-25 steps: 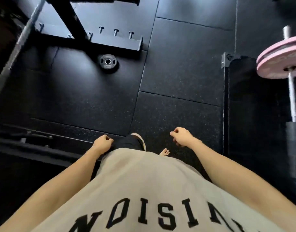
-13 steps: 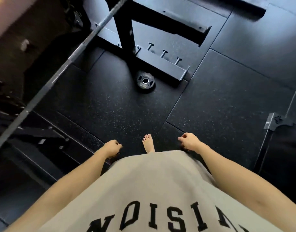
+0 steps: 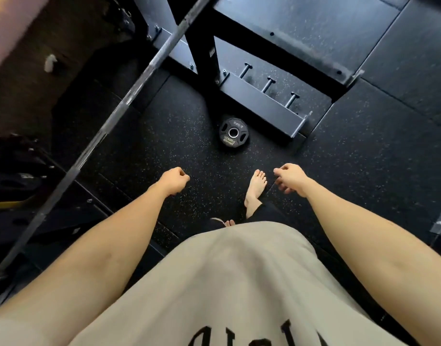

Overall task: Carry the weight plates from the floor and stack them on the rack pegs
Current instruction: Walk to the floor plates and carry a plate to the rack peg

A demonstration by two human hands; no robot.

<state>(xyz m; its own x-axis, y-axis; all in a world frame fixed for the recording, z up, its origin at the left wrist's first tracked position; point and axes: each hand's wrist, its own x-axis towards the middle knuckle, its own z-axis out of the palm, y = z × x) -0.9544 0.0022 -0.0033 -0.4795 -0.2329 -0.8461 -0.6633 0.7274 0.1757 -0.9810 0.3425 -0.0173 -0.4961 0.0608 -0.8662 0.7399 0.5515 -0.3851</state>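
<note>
A small black 2.5 kg weight plate [image 3: 233, 132] lies flat on the rubber floor, just in front of the rack's base beam [image 3: 261, 106]. Three short steel pegs [image 3: 268, 84] stick up from that beam, all bare. My left hand [image 3: 174, 180] hangs in a loose fist, holding nothing, below and left of the plate. My right hand [image 3: 290, 178] has its fingers curled but apart, also holding nothing, below and right of the plate. A bare foot [image 3: 255, 189] steps forward between the hands.
A steel barbell [image 3: 129, 96] runs diagonally across the left side at about waist height. The rack's black upright [image 3: 202, 46] rises behind the plate. Dark gear and a yellow strip [image 3: 7, 204] sit at the far left. Black speckled rubber tiles cover the floor.
I have walked toward the rack; the plate and pegs are now closer and more central. The pink-plated barbell on the right has left view. Both hands stay without a load.
</note>
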